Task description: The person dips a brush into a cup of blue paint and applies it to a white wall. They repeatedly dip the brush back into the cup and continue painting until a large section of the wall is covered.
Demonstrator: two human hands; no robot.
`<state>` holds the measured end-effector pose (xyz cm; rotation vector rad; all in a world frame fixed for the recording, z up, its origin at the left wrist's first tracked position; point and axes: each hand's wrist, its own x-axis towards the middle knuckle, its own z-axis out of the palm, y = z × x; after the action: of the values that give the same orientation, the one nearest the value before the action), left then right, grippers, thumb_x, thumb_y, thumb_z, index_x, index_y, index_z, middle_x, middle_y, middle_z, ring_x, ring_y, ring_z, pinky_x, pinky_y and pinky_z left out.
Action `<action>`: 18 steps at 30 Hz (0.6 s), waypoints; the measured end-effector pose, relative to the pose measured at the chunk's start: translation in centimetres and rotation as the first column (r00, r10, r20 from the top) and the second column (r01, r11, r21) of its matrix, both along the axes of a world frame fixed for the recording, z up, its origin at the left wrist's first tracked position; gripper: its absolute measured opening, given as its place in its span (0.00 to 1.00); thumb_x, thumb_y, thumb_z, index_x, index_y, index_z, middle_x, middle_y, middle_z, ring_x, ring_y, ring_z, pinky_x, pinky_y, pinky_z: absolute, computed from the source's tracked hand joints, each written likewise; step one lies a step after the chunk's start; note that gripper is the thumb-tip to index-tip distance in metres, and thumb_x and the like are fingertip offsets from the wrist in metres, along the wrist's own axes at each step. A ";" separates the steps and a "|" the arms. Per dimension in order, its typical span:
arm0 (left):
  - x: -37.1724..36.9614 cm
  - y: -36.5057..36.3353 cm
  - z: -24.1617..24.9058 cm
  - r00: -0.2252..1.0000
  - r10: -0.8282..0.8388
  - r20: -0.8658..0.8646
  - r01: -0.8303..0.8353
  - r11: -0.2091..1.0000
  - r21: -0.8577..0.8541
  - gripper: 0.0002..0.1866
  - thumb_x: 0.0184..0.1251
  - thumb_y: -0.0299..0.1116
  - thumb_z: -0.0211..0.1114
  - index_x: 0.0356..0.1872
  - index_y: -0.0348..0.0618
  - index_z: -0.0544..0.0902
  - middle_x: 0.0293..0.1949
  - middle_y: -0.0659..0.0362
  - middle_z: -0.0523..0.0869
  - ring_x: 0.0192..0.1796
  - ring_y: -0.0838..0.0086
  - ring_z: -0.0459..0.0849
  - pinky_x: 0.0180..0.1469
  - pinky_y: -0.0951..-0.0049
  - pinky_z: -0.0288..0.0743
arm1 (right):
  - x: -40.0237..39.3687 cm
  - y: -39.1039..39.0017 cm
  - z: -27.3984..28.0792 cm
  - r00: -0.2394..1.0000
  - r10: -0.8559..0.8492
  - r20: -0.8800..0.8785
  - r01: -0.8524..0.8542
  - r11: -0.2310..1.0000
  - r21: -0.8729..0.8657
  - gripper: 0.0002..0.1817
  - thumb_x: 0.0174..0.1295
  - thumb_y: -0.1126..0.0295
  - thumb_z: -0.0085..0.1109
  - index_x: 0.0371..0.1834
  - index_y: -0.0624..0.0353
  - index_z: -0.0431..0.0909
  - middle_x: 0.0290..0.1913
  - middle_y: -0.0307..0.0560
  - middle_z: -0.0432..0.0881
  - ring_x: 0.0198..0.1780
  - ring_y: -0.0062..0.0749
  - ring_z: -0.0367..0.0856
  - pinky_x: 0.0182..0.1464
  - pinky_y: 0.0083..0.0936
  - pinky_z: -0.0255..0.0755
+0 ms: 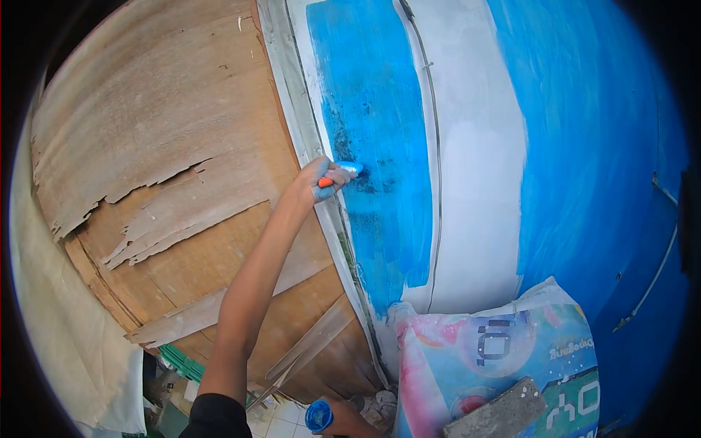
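My left hand is closed around a paintbrush with an orange handle. Its bristle end is against or very near a blue-painted strip of wall, where dark patches show around the brush. Blue paint stains the fingers. Low in the view, my right hand is partly visible, wrapped round a small cup of blue paint. Most of that hand's fingers are hidden.
Left of the strip stands a wooden panel with torn, peeling veneer. A thin cable runs down the white wall band. At lower right, a printed sack bears a grey board. Tiled floor shows below.
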<state>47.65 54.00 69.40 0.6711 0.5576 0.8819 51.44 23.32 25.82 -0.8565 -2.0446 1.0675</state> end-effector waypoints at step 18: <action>-0.3 1.3 -18.0 0.974 -0.005 -0.227 0.037 0.990 0.139 0.25 0.80 0.50 0.46 0.56 0.35 0.69 0.25 0.66 0.65 0.19 0.85 0.58 0.15 0.85 0.50 | -1.4 1.0 0.2 0.997 -0.070 0.014 0.070 0.998 0.011 0.39 0.29 0.49 0.82 0.47 0.54 0.77 0.40 0.55 0.85 0.44 0.52 0.84 0.49 0.45 0.74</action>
<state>47.40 55.29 51.44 0.9140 0.6941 0.8359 50.09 24.31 25.97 -0.9260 -2.0152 1.0144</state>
